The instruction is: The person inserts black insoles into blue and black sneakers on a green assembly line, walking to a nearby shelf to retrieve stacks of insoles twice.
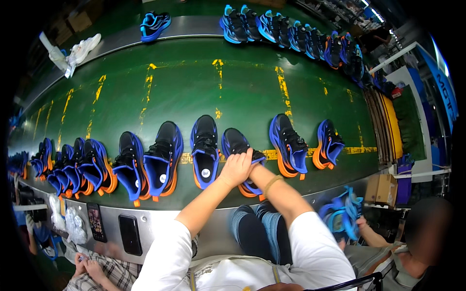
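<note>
Both my hands are at a black and blue sneaker (235,139) with an orange sole, which stands on the green belt in front of me. My left hand (237,168) lies over the shoe's opening, its fingers bent and closed on the upper. Crossing close beside it, my right hand (253,170) is mostly hidden by the left hand and the shoe; its fingers do not show. A tan band (273,184) circles my right wrist. Left of my hands stands a matching sneaker (204,133) with a round white sticker inside. Another sneaker (287,140) stands to the right.
More sneakers (165,140) line the belt (184,92) to the left. Several pairs (276,26) stand on the far ledge. A phone (129,234) and two dark blue-striped things (252,233) are at the near edge. At right, a co-worker's hand (361,222) holds a blue shoe (343,213).
</note>
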Action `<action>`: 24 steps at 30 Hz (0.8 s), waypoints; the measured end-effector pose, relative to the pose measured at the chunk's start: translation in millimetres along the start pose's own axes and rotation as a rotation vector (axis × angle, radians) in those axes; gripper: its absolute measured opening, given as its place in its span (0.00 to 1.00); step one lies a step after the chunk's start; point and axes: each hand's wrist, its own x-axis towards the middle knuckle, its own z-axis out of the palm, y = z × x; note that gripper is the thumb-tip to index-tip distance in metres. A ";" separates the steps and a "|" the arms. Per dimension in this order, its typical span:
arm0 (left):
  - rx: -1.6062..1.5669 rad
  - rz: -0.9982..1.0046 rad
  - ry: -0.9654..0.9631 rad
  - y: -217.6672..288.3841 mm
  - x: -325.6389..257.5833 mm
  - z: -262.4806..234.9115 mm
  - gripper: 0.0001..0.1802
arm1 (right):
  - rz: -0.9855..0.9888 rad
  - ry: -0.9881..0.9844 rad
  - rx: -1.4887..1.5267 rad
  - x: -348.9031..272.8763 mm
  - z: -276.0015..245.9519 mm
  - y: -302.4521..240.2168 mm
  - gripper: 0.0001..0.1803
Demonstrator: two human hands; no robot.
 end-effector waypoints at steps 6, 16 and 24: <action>-0.324 -0.745 -0.191 -13.7 3.0 -7.4 0.22 | -0.078 -0.422 0.074 -70.4 -91.7 -27.0 0.29; 0.084 -0.045 -0.139 -13.2 20.2 -25.6 0.18 | -0.050 0.152 0.391 -129.5 -55.1 -24.7 0.22; 0.309 0.068 -0.240 6.6 1.9 -39.2 0.09 | 0.117 -0.029 0.483 -173.8 -40.6 -35.2 0.13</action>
